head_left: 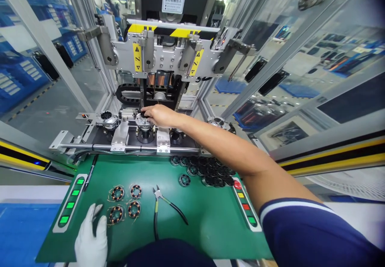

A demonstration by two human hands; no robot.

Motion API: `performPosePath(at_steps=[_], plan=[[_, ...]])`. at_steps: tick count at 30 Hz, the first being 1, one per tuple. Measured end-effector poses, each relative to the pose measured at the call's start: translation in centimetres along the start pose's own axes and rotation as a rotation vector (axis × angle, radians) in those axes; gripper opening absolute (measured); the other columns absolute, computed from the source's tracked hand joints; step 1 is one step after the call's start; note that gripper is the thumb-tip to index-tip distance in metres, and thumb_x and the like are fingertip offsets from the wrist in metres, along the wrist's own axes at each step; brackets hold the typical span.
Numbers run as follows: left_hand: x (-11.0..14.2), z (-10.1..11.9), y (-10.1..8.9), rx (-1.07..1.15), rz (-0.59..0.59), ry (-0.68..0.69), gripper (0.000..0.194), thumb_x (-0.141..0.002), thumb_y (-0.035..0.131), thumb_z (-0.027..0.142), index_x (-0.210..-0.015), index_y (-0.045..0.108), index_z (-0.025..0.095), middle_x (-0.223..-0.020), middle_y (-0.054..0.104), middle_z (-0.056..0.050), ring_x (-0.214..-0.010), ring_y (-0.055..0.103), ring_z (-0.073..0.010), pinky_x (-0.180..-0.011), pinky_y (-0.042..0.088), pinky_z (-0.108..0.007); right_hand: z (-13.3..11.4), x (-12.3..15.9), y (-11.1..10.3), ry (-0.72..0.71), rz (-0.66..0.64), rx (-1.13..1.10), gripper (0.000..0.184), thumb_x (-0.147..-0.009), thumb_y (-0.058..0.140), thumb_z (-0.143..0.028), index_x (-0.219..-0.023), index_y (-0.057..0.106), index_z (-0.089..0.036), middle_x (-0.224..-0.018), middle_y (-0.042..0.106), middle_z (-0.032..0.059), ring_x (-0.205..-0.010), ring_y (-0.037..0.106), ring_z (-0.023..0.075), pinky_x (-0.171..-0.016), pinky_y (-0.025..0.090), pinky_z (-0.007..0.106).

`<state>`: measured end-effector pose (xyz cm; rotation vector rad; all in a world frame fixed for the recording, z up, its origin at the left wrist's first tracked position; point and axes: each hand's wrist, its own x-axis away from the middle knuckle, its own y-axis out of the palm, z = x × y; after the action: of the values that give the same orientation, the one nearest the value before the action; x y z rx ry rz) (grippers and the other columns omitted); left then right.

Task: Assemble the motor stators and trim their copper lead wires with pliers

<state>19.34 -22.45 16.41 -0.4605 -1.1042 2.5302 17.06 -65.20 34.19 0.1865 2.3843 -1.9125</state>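
Observation:
My right hand (161,115) reaches forward to the second holding fixture (144,127) from the left, its fingers closed on a black stator core (144,114) at the top of that fixture; the fingers partly hide it. The left fixture (107,122) carries another black core. My left hand (92,235), in a white glove, is over the left part of the green mat (150,170), thumb and fingers apart, holding nothing. Close to it lie several copper-wound stators (116,215) with loose wire ends. Diagonal cutters (159,199) rest with handles spread, to the right of the stators.
Several black unwound cores (207,168) are heaped at the mat's back right, under my right arm. Button panels stand at the left (70,203) and right (246,207). A dark pen (91,170) lies at back left. The striped machine head (168,50) hangs above the fixtures.

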Motion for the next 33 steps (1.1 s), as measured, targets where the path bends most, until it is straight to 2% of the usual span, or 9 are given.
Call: performPosePath(at_steps=[5,12,17,21,24,26,29,31,33], plan=[[0.1,0.0,0.0,-0.005,0.009,0.009,0.071,-0.090,0.041,0.065,-0.133,0.056,0.011,-0.118,0.071,-0.019,-0.114,0.065,-0.0356,-0.104,0.047,-0.051,-0.5,1.8,1.3,-0.057,0.029,0.094,0.029,-0.083,0.050,0.002,-0.105,0.069,0.001,-0.134,0.060,0.0213,-0.133,0.052,0.0289,-0.115,0.040,0.046],[-0.4,0.2,0.0,-0.069,0.012,0.087,0.070,-0.092,0.039,0.062,-0.130,0.059,0.007,-0.116,0.072,-0.020,-0.111,0.067,-0.0326,-0.102,0.049,-0.046,-1.0,3.1,2.2,-0.028,0.097,0.101,0.037,-0.087,0.046,0.003,-0.118,0.065,-0.003,-0.138,0.058,0.0188,-0.134,0.052,0.0260,-0.111,0.045,0.045],[-0.3,0.6,-0.7,-0.129,-0.014,0.096,0.067,-0.094,0.039,0.058,-0.136,0.056,0.008,-0.122,0.069,-0.019,-0.119,0.064,-0.0331,-0.105,0.048,-0.046,-5.5,12.4,3.0,0.013,0.394,0.027,0.029,-0.102,0.047,-0.025,-0.120,0.064,-0.009,-0.119,0.067,0.0141,-0.115,0.061,0.0233,-0.100,0.052,0.044],[-0.4,1.5,-0.9,-0.157,-0.029,0.095,0.072,-0.093,0.037,0.061,-0.136,0.057,0.006,-0.120,0.070,-0.021,-0.118,0.065,-0.0352,-0.105,0.049,-0.048,-8.5,21.5,7.1,0.191,0.329,-0.015,0.021,-0.095,0.060,-0.025,-0.099,0.071,-0.008,-0.110,0.070,0.0165,-0.104,0.065,0.0261,-0.090,0.058,0.043],[-0.6,2.1,-0.8,-0.161,-0.030,0.085,0.080,-0.091,0.035,0.065,-0.137,0.056,0.002,-0.120,0.069,-0.024,-0.118,0.064,-0.0388,-0.104,0.048,-0.051,-9.3,24.9,11.1,0.306,0.307,-0.031,0.018,-0.085,0.073,-0.020,-0.094,0.072,-0.005,-0.128,0.061,0.0257,-0.120,0.058,0.0380,-0.096,0.054,0.055],[-0.7,2.3,-0.7,-0.183,-0.036,0.083,0.083,-0.089,0.033,0.066,-0.136,0.056,0.001,-0.122,0.068,-0.025,-0.119,0.062,-0.0402,-0.105,0.048,-0.052,-9.8,25.3,13.4,0.374,0.318,-0.055,0.021,-0.082,0.077,-0.022,-0.092,0.072,-0.004,-0.138,0.052,0.0296,-0.131,0.049,0.0454,-0.099,0.049,0.063],[-0.8,2.2,-0.8,-0.206,-0.059,0.082,0.084,-0.089,0.032,0.067,-0.135,0.057,0.001,-0.123,0.067,-0.025,-0.121,0.062,-0.0395,-0.106,0.047,-0.051,-10.8,24.4,14.9,0.426,0.381,-0.112,0.013,-0.086,0.070,-0.018,-0.083,0.072,-0.006,-0.139,0.053,0.0283,-0.134,0.046,0.0456,-0.100,0.046,0.066],[-0.9,2.0,-0.9,-0.215,-0.083,0.067,0.082,-0.089,0.031,0.066,-0.135,0.056,0.003,-0.125,0.067,-0.024,-0.121,0.062,-0.0378,-0.107,0.047,-0.050,-11.0,23.5,13.7,0.418,0.446,-0.165,0.012,-0.088,0.068,-0.017,-0.082,0.073,-0.008,-0.135,0.057,0.0248,-0.130,0.052,0.0394,-0.100,0.049,0.059],[-0.9,1.7,-0.9,-0.218,-0.105,0.047,0.079,-0.090,0.031,0.066,-0.134,0.057,0.006,-0.126,0.066,-0.022,-0.121,0.062,-0.0363,-0.107,0.047,-0.049,-10.2,22.6,10.5,0.377,0.507,-0.227,0.013,-0.091,0.067,-0.022,-0.089,0.074,-0.011,-0.132,0.061,0.0184,-0.122,0.061,0.0279,-0.100,0.054,0.046]])
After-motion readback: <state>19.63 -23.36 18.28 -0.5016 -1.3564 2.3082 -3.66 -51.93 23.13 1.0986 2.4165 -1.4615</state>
